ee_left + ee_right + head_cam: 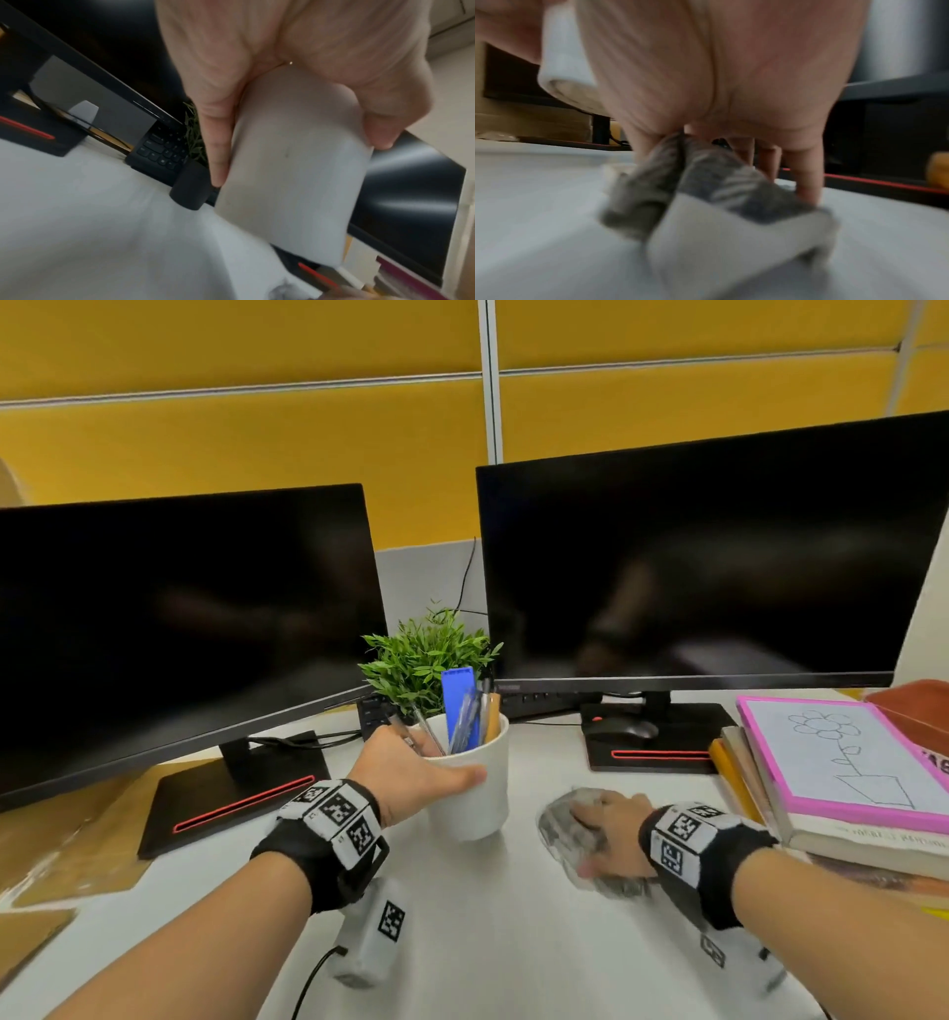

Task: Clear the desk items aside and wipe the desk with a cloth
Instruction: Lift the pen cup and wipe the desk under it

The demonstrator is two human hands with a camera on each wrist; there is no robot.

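A white cup (pixel 475 793) holding several pens and a blue ruler (pixel 457 695) is gripped by my left hand (pixel 431 762), thumb on the near side and fingers (pixel 218 142) round the far side. The cup (pixel 287 192) hangs slightly tilted just above the white desk (pixel 488 927); its underside (pixel 569 87) shows in the right wrist view. To its right, my right hand (pixel 601 834) lies flat on a grey cloth (pixel 557 819) with fingers (pixel 808 182) pressing it onto the desk. The cloth (pixel 718 203) bunches up under the palm.
Two dark monitors (pixel 179 618) (pixel 719 567) stand at the back with a potted plant (pixel 421 660) between them. A mouse (pixel 621 729) sits on the right monitor's base. A book stack topped by a pink-framed drawing board (pixel 847 788) fills the right side. Behind the cup lies a keyboard (pixel 159 150).
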